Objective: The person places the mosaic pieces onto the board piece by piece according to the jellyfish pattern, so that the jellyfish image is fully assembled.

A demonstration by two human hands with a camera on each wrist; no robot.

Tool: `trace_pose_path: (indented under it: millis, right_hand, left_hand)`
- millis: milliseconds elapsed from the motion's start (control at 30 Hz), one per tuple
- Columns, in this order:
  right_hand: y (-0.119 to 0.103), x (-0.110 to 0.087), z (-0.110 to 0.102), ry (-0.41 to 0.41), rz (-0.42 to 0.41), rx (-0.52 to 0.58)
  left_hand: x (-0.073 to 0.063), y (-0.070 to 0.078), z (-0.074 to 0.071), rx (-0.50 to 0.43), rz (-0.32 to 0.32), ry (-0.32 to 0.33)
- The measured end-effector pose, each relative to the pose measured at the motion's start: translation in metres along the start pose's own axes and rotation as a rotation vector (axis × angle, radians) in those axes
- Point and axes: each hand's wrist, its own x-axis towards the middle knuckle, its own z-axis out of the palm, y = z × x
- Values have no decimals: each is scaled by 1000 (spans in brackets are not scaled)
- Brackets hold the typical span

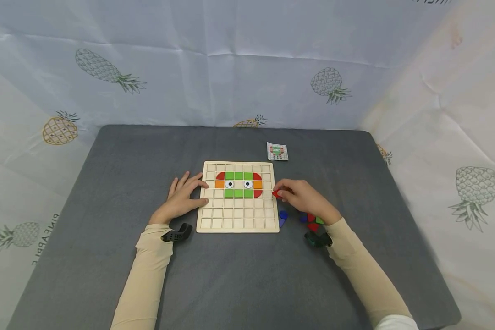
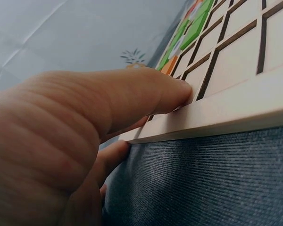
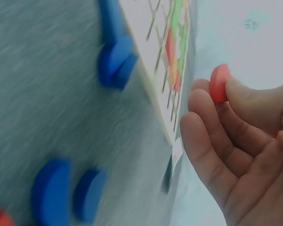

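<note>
Table (image 1: 235,275) is running past the frame bottom. Board (image 1: 233,224) is lying on it, cells holding green tiles (image 1: 239,175), orange tiles (image 1: 219,184), red tiles (image 1: 257,194) and two eye tiles (image 1: 248,184). Left hand (image 1: 180,200) is touching the board's left edge, fingers spread wide. Right hand (image 1: 303,195) is pinching a red piece (image 3: 219,84) near the right edge, fingertips partly covering it. Card (image 1: 277,156) is lying beyond, print too small to read. Blue pieces (image 1: 283,215) are sitting just beside the board; right wrist is partly hiding other loose pieces (image 1: 312,226).
</note>
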Motion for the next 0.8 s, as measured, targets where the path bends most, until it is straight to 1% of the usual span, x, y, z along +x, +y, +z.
trace_pose_path:
  millis: [100, 233, 300, 500, 667, 800]
  right_hand:
    - [-7, 8, 1, 18, 1, 34]
    - [-16, 19, 1, 67, -11, 56]
    - [-21, 26, 1, 78, -3, 73]
    - [-38, 45, 2, 37, 44, 149]
    - [-50, 61, 7, 5, 23, 190]
    - [-59, 73, 13, -22, 15, 184]
  left_hand:
    - [0, 0, 0, -1, -1, 1]
    - [0, 0, 0, 6, -3, 3]
    - [0, 0, 0, 8, -3, 5]
    - [-1, 1, 0, 5, -6, 7]
    - [-1, 0, 0, 5, 3, 14]
    - [-1, 0, 1, 5, 13, 22]
